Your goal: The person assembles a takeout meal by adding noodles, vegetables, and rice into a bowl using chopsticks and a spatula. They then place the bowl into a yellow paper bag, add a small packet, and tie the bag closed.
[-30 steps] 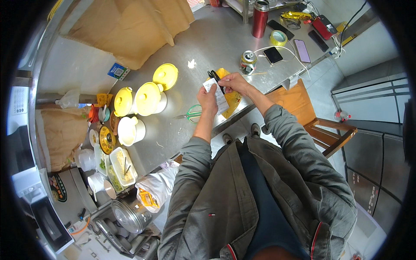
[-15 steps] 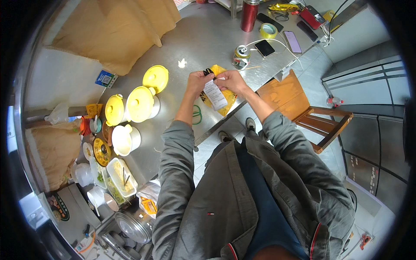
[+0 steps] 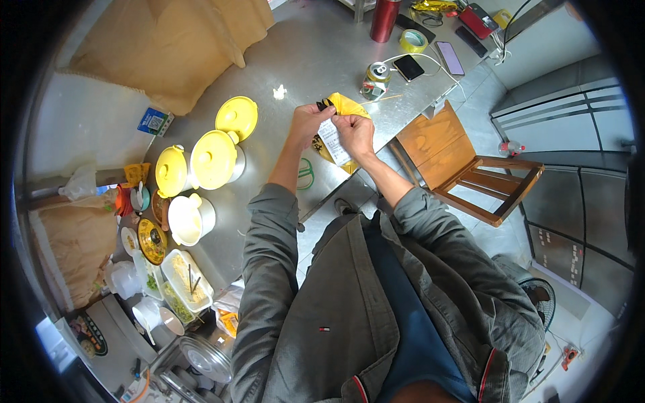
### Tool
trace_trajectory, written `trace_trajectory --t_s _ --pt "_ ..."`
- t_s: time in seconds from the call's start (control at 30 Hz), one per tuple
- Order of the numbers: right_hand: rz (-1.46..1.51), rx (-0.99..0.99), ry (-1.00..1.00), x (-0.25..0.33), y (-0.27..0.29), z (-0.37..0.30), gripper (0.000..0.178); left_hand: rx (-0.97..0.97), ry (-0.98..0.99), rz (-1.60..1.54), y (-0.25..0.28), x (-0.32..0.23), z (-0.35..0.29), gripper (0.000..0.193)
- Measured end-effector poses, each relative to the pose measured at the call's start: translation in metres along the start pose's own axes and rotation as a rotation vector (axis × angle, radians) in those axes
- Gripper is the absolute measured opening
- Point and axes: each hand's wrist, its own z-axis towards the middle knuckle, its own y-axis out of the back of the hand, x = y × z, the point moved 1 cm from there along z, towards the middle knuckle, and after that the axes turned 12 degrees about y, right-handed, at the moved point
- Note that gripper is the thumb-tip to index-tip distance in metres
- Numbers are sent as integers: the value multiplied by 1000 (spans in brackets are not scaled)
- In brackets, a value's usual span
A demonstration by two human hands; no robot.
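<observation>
Over the front edge of the steel table, both my hands are closed at the top of a yellow bag with dark print. My left hand pinches the bag beside a small black piece, perhaps its handle or tie. Close against it, my right hand has its fingers bent inward at the same spot; the fingertips are partly hidden. A white printed receipt hangs below my fingers over the bag's front. On the table left of the bag lies a green loop.
Yellow-lidded white pots stand to the left, near food trays. Beyond the bag are an open drink can, a phone, a tape roll and a red flask. A wooden chair stands at the right.
My right hand has turned downward and moved in closer to the left, covering part of the receipt. More yellow bag shows above the hands. The view has shifted slightly.
</observation>
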Motion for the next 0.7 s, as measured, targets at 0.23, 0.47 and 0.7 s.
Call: trace_trajectory --t_s 0.23,0.47,0.7 --pt "-440 -167 485 4 -12 -20 28 -11 54 -81 4 6 1 21" --pt "-325 197 383 -11 25 -2 43 56 74 -87 21 13 9 29" --pt "-365 715 448 -10 48 41 50 -162 -290 504 11 5 -10 39"
